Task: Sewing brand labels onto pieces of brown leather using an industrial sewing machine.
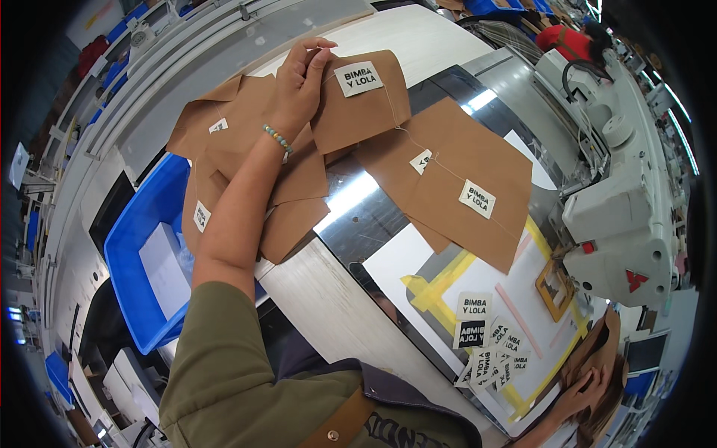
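Note:
My left hand is raised over the far side of the table, its thumb and fingers pinched together at the edge of a brown panel with a white printed label. A thin thread runs from this panel to another labelled brown panel lying by the sewing machine. More brown panels lie overlapped under my left forearm. At the lower right, my right hand has its fingers bent against crumpled brown panels hanging by the table edge; its thumb side is partly hidden.
Loose white labels are heaped on a white sheet edged with yellow tape. A yellow frame lies under the machine head. Left of my arm stands a blue bin with a white box inside. Another person in red is at the far right.

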Demonstrator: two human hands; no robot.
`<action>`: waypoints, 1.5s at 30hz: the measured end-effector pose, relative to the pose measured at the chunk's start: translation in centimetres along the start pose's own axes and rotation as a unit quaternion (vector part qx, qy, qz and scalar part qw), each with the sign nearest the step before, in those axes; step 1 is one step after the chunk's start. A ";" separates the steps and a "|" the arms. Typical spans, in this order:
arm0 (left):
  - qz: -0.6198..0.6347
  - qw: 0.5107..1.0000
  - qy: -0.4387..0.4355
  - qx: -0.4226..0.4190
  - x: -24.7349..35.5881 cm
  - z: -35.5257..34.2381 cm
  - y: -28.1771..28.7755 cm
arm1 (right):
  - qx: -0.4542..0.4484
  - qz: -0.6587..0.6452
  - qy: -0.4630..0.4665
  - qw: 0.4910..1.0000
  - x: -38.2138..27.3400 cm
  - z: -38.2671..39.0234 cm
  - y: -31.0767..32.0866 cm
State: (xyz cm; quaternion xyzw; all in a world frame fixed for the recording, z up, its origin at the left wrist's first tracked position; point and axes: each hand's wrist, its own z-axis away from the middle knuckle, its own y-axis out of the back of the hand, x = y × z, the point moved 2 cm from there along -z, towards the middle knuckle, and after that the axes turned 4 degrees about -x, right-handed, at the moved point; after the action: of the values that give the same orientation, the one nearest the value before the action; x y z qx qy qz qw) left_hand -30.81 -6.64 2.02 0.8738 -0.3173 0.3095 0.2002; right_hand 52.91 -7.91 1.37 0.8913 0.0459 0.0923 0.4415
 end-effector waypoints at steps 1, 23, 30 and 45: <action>0.002 1.000 -0.002 -0.003 0.0 0.0 0.0 | -0.004 -0.005 -0.002 1.000 -0.1 -0.1 0.0; -0.311 0.946 -0.038 -0.083 -2.9 -0.6 2.6 | 0.032 -0.051 0.025 0.998 -1.7 -0.9 0.6; -0.459 0.870 -0.127 -0.126 -6.7 -1.8 4.5 | 0.016 -0.048 -0.029 0.998 -1.8 -0.8 0.6; 0.541 0.633 -0.068 -0.550 35.1 8.9 -13.4 | 0.049 -0.121 -0.033 0.991 -2.6 -1.3 1.2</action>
State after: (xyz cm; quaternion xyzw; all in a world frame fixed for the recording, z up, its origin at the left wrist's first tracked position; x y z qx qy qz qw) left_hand 3.31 -17.00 16.89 0.2921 -0.8570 0.0700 0.4187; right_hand 50.10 -8.10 2.75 0.9024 0.1429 0.0063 0.4065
